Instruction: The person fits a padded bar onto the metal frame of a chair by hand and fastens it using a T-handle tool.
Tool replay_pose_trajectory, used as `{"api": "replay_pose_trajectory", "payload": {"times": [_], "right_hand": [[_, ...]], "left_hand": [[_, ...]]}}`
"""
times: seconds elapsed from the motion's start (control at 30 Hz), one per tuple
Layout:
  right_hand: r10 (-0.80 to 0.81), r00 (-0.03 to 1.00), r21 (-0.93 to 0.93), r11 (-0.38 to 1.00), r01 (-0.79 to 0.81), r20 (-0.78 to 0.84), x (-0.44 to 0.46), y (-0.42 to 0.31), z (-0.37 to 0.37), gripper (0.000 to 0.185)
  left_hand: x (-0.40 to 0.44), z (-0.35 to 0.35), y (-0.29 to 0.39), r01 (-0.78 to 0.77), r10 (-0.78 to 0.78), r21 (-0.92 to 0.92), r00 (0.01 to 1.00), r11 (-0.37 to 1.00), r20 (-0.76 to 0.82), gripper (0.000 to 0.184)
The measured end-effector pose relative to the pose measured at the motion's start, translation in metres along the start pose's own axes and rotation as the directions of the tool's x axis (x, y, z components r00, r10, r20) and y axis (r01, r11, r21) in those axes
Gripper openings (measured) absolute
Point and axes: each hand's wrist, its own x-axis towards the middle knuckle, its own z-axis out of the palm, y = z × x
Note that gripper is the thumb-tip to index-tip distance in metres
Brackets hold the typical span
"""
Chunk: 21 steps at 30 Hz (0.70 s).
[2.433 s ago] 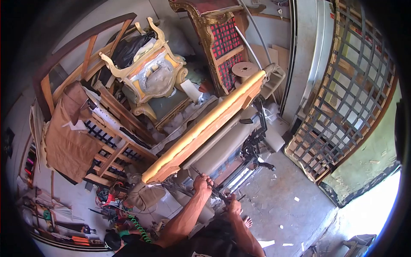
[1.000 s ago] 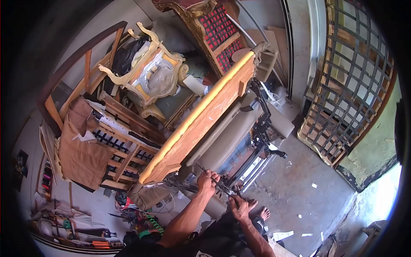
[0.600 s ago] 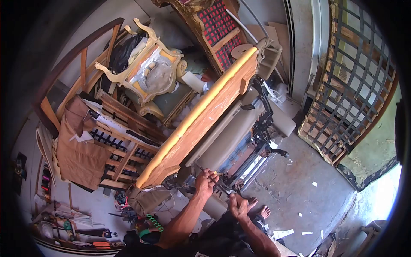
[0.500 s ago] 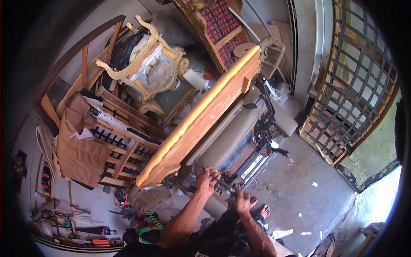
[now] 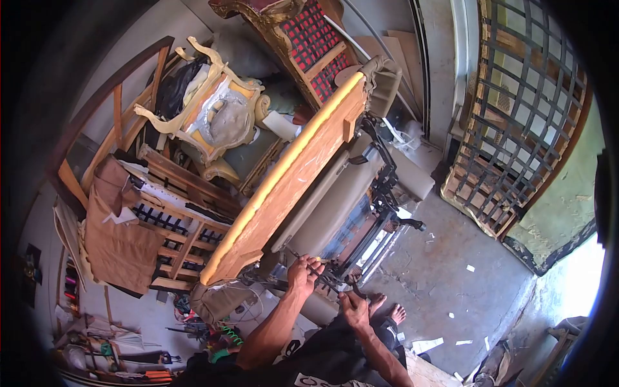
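My left hand [image 5: 303, 276] is closed at the near end of a grey padded seat [image 5: 330, 209]. A small yellow piece shows by its fingertips, too small to name. To the lower right, my right hand [image 5: 354, 308] is closed, with thin dark parts showing about its fingers. I cannot make out what either hand holds. Dark rods and the seat's black metal frame [image 5: 380, 193] lie beside the hands. Along the seat's left side runs a wooden panel [image 5: 293, 171] with a yellow foam edge.
A carved chair frame [image 5: 222, 116] and a brown-cloth-covered wooden frame [image 5: 122, 232] stand at left. A frame with dark webbing [image 5: 525, 122] leans at right. Paper scraps lie on the concrete floor [image 5: 451, 277]. Tools and a green coiled hose [image 5: 232, 335] lie lower left.
The view has shifted, so most things sit slightly further left. My right hand has moved down and left in the picture; my left hand stays by the seat's near end.
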Motion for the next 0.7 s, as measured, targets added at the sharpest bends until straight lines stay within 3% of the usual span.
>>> {"api": "replay_pose_trajectory", "payload": {"times": [0.1,0.17,0.2,0.23,0.3,0.33,0.4,0.53,0.63,0.67,0.7], "right_hand": [[-0.151,0.986,0.067,0.986,0.156,-0.074,-0.003,0.003,0.011,0.021],[-0.471,0.867,-0.098,0.882,0.461,-0.163,0.002,0.011,0.017,0.014],[-0.633,0.763,-0.241,0.767,0.595,-0.129,0.008,0.015,0.017,0.012],[-0.631,0.766,-0.238,0.768,0.594,-0.123,0.007,0.02,0.017,0.012],[-0.74,0.672,-0.54,0.563,0.625,0.006,0.006,0.013,0.015,0.018],[-0.751,0.66,-0.572,0.533,0.624,0.02,0.007,0.013,0.017,0.023],[-0.744,0.668,-0.537,0.554,0.636,0.023,0.01,0.015,0.016,0.023],[-0.719,0.695,-0.442,0.623,0.645,0.001,0.019,0.008,0.013,0.017],[-0.431,0.898,-0.219,0.888,0.404,-0.09,0.024,0.018,0.021,0.031],[-0.293,0.93,0.062,0.947,0.314,-0.223,0.022,0.006,0.026,0.046],[-0.041,0.963,0.183,0.979,0.092,-0.265,0.027,0.02,0.04,0.053]], "left_hand": [[0.004,-0.008,0.006,-0.004,0.004,-0.025,1.0,1.0,0.013,0.019],[0.008,-0.013,0.007,0.029,-0.028,-0.031,0.999,0.999,0.015,0.023],[0.01,-0.016,0.006,0.029,-0.027,-0.042,0.999,0.999,0.037,0.022],[0.013,-0.019,0.005,0.029,-0.028,-0.044,0.999,0.999,0.029,0.022],[0.02,-0.023,0.007,0.048,-0.032,-0.132,0.992,0.99,0.122,0.02],[0.022,-0.025,0.004,0.047,-0.031,-0.137,0.993,0.989,0.115,0.02],[0.024,-0.022,0.0,0.019,0.017,-0.248,0.99,0.969,0.141,0.018],[0.021,-0.021,0.0,-0.014,0.051,-0.227,0.986,0.974,0.157,0.019],[0.015,-0.012,0.001,-0.014,0.052,-0.247,0.987,0.969,0.152,0.016],[0.017,-0.007,0.004,-0.02,0.049,-0.231,0.992,0.973,0.118,0.017],[0.015,-0.01,0.001,-0.019,0.035,-0.206,0.997,0.978,0.074,0.017]]}}
